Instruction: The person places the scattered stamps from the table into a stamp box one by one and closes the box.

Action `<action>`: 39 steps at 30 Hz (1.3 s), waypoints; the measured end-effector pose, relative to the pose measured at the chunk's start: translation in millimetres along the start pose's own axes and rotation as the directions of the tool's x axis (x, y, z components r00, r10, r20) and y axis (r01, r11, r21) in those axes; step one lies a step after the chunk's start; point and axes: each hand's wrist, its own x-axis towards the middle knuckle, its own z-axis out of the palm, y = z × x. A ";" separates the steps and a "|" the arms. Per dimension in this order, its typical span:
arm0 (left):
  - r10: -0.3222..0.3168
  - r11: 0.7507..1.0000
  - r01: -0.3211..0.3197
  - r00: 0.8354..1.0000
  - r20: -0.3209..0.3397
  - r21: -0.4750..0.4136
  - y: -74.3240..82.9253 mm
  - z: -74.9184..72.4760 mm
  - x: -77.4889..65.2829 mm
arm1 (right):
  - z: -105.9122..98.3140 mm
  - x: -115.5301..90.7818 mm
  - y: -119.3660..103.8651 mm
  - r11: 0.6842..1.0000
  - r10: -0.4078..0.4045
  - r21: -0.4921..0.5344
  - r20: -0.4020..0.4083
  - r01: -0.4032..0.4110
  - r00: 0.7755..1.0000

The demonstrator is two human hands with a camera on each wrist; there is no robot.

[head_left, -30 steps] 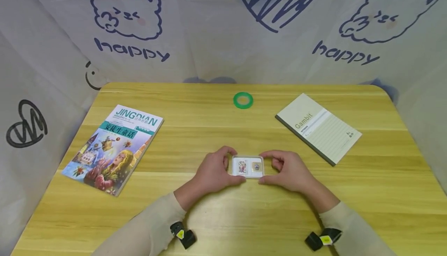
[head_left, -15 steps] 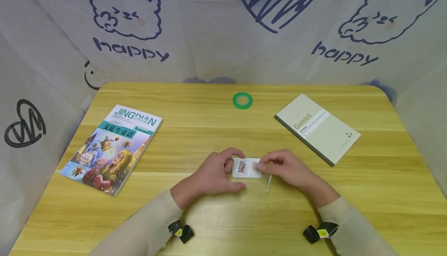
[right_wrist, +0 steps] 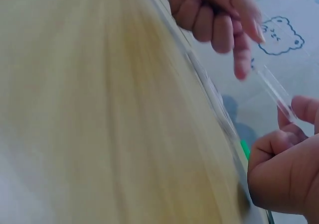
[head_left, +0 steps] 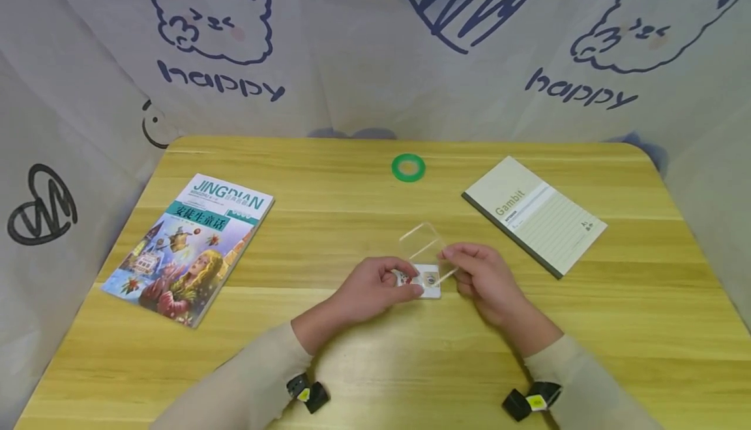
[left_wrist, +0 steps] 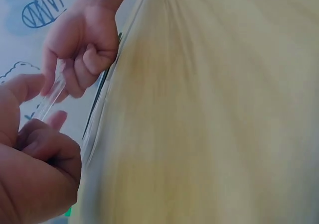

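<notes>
My right hand [head_left: 489,280] pinches a clear plastic lid [head_left: 427,248] by its near right corner, and the lid stands tilted. Below it lies a small white flat case base [head_left: 432,292] bearing a little colourful picture and a round emblem. Over the base's left part reaches my left hand [head_left: 369,290], hiding some of the picture. Its thumb and index finger are held apart, as the right wrist view shows for that left hand [right_wrist: 214,15]; the other fingers are bent. In the left wrist view the lid [left_wrist: 50,99] appears edge-on between both hands.
An illustrated book [head_left: 188,251] lies on the left of the wooden table [head_left: 328,215]. A green tape roll [head_left: 408,167] sits at the back middle, and a Gambit notebook [head_left: 535,216] on the right. White cloth [head_left: 352,45] with drawings hangs behind.
Both hands held the closed case by its ends. Since then my right hand has lifted the clear lid off and raised it; my left hand has moved right, over the white base.
</notes>
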 end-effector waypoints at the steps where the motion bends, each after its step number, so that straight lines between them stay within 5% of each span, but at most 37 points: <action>1: -0.001 1.000 0.001 1.000 0.006 -0.002 0.5 1.2 0.4 | 1.0 -0.1 0.9 1.000 -0.001 -0.017 -0.011 0.001 1.000; 5: -0.011 1.000 0.011 0.999 -0.035 0.003 1.3 2.2 1.3 | 2.1 -1.4 3.0 0.978 -0.044 -0.205 -0.031 0.037 0.999; 11: -0.060 0.994 0.047 0.990 -0.126 -0.101 3.6 -1.8 3.9 | -5.3 -7.7 -0.4 0.830 -0.078 -0.541 0.128 0.136 0.989; 16: -0.055 0.995 0.048 0.995 -0.080 -0.089 2.5 -6.2 5.5 | -18.0 -5.3 -5.6 0.773 -0.189 -0.573 0.201 0.272 0.961; 19: -0.047 0.997 0.046 0.999 -0.020 -0.065 2.5 -8.9 6.1 | -25.2 -2.7 -8.3 0.726 -0.235 -0.570 0.322 0.386 0.917; 23: -0.051 0.997 0.052 0.998 0.024 -0.050 3.6 -11.0 7.7 | -27.5 -1.9 -9.9 0.664 -0.195 -0.586 0.463 0.464 0.865; 31: -0.040 0.998 0.041 0.999 0.026 -0.051 5.3 -12.8 9.4 | -25.7 -3.6 -9.4 0.562 -0.257 -0.655 0.443 0.505 0.859; 39: -0.030 0.997 0.029 1.000 -0.006 -0.071 3.0 -14.8 9.4 | -25.2 -3.0 -6.9 0.544 -0.338 -0.643 0.419 0.538 0.843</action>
